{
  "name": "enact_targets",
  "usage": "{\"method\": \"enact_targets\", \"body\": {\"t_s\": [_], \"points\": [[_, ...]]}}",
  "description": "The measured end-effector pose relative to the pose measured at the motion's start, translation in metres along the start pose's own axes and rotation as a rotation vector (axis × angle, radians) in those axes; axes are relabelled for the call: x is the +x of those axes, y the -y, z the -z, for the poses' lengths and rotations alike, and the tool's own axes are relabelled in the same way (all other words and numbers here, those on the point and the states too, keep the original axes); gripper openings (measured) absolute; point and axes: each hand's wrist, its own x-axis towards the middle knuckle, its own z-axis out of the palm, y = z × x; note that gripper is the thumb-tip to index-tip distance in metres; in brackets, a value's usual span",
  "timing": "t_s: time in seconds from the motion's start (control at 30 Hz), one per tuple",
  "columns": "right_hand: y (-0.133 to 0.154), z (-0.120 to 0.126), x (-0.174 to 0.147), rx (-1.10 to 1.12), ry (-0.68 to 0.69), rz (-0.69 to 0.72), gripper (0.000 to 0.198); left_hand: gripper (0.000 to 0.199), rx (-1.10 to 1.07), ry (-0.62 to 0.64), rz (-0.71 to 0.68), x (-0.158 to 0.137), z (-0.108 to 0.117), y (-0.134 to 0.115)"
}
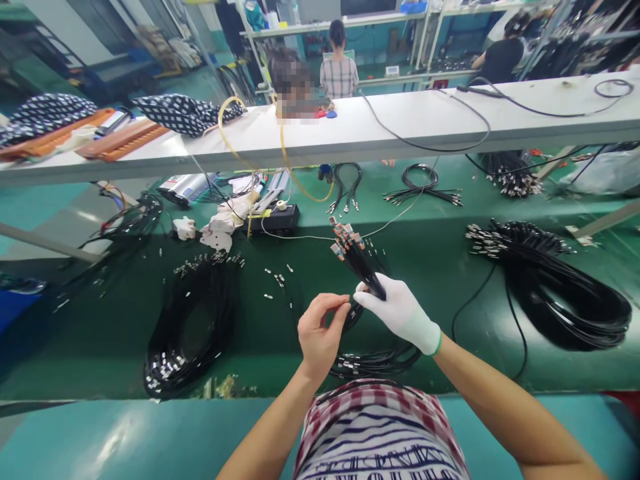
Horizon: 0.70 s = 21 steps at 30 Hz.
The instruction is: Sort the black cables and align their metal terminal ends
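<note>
My right hand (397,313), in a white glove with a green cuff, is closed round a bundle of black cables (363,267). The bundle's upper ends carry silver and orange connectors and point away from me. Bare and just left of it, my left hand (323,330) pinches with thumb and forefinger; whatever lies between the fingertips is too small to make out. Below both hands, a coil of black cable (380,362) with silver ends rests on the green mat, partly hidden by the glove and wrist.
Cable coils lie at left (193,327) and right (565,293). Small loose metal terminals (277,277) are scattered left of my hands. A black box (273,220) sits behind them, beneath a white shelf (425,127) spanning the bench. Other people sit beyond it.
</note>
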Motion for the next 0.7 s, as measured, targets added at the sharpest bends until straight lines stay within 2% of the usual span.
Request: {"method": "enact_targets", "body": {"t_s": [0.2, 0.3, 0.4, 0.47, 0.57, 0.7], "points": [[-0.001, 0.000, -0.002, 0.002, 0.047, 0.000, 0.019, 0.009, -0.074, 0.092, 0.081, 0.012, -0.006, -0.010], [-0.004, 0.002, -0.003, -0.029, 0.042, -0.007, 0.021, 0.018, -0.163, 0.188, 0.167, 0.013, -0.002, 0.000], [-0.005, 0.003, -0.001, -0.021, 0.023, 0.000, 0.020, 0.035, -0.283, 0.330, 0.328, 0.007, 0.007, 0.019], [-0.006, 0.003, 0.001, 0.004, 0.012, 0.001, 0.018, 0.038, -0.276, 0.386, 0.386, 0.002, 0.011, 0.032], [-0.006, 0.001, 0.004, 0.034, 0.010, -0.006, 0.017, 0.032, -0.250, 0.348, 0.417, -0.003, 0.009, 0.042], [-0.007, -0.001, 0.006, 0.031, 0.030, -0.021, 0.019, 0.028, -0.352, 0.221, 0.461, -0.003, -0.003, 0.037]]}}
